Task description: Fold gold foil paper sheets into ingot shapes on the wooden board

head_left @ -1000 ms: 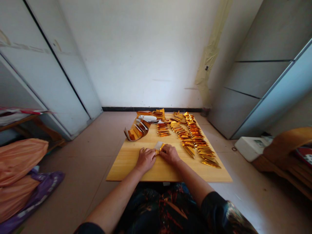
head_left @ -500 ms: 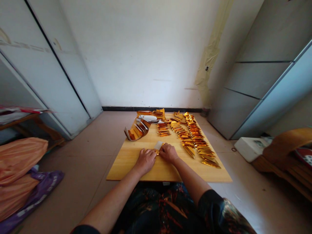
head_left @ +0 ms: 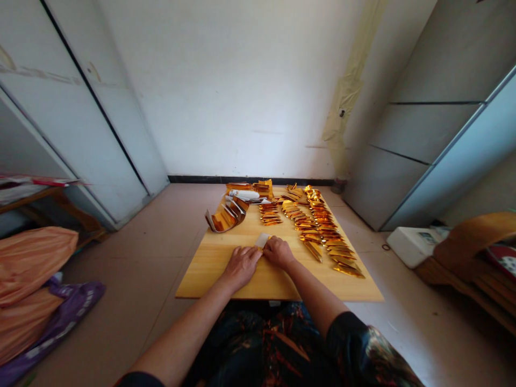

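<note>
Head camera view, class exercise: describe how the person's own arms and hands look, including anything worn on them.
The left hand and right hand are bare, without gloves. The forearms are bare too, and end in short dark sleeves of glossy fabric with an orange and pale print.

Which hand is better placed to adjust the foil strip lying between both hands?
Probably the right hand: its fingers reach the foil strip directly, while the left hand sits slightly farther away.
</note>
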The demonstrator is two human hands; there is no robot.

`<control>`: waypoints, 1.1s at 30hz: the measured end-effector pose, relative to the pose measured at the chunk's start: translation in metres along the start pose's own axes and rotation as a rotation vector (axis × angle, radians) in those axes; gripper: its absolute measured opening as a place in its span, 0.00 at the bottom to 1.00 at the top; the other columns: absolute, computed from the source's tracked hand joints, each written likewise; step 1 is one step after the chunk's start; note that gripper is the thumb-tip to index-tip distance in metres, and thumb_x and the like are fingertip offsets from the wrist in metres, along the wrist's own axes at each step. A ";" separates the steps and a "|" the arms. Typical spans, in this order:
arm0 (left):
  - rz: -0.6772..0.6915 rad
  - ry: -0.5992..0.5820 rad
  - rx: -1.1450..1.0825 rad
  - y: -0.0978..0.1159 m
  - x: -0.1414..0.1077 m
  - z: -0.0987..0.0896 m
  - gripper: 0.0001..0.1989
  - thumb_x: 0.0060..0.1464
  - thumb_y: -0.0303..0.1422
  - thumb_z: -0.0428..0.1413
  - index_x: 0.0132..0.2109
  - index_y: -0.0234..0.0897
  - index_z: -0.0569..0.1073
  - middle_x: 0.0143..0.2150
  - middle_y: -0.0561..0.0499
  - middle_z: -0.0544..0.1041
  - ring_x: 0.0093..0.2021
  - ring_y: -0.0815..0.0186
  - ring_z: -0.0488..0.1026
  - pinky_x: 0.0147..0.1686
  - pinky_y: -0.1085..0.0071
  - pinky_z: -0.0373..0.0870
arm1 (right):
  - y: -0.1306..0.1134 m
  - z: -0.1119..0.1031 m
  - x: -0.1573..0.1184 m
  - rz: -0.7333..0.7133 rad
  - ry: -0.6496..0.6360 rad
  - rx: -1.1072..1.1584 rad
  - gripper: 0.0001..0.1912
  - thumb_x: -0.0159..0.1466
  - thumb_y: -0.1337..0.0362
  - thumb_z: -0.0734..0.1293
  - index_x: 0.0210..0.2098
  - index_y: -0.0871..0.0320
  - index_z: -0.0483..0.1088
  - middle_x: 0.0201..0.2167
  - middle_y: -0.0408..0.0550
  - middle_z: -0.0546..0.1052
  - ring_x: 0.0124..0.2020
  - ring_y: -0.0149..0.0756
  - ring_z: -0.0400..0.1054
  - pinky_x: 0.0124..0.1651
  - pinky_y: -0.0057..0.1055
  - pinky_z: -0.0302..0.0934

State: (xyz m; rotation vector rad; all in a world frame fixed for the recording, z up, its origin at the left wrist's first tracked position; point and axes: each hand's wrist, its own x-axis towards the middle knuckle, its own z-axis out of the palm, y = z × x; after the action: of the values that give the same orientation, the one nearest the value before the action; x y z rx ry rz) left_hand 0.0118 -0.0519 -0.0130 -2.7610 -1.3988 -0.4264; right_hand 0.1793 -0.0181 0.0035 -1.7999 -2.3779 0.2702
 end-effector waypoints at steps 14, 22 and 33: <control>-0.003 0.038 0.034 -0.002 -0.001 0.007 0.11 0.57 0.27 0.49 0.45 0.42 0.72 0.54 0.48 0.73 0.53 0.60 0.67 0.50 0.59 0.61 | 0.005 0.011 0.003 0.023 0.062 0.040 0.06 0.61 0.62 0.63 0.33 0.58 0.70 0.36 0.47 0.72 0.37 0.33 0.66 0.36 0.26 0.52; -0.022 0.026 0.015 -0.001 -0.001 0.002 0.11 0.57 0.28 0.49 0.45 0.43 0.72 0.54 0.49 0.73 0.53 0.61 0.68 0.49 0.59 0.62 | 0.008 0.015 0.004 0.040 0.092 0.087 0.07 0.62 0.68 0.60 0.34 0.58 0.70 0.37 0.47 0.72 0.35 0.30 0.66 0.35 0.26 0.52; -0.034 0.024 0.002 0.001 0.000 0.000 0.10 0.56 0.28 0.50 0.43 0.42 0.72 0.53 0.49 0.73 0.52 0.60 0.68 0.48 0.59 0.61 | 0.008 0.011 0.000 0.057 0.087 0.216 0.04 0.56 0.67 0.66 0.33 0.57 0.71 0.36 0.45 0.71 0.34 0.31 0.65 0.37 0.25 0.55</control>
State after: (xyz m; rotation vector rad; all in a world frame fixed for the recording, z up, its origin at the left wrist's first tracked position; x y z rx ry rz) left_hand 0.0126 -0.0526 -0.0129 -2.7250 -1.4421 -0.4568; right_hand 0.1844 -0.0161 -0.0096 -1.7442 -2.1499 0.4279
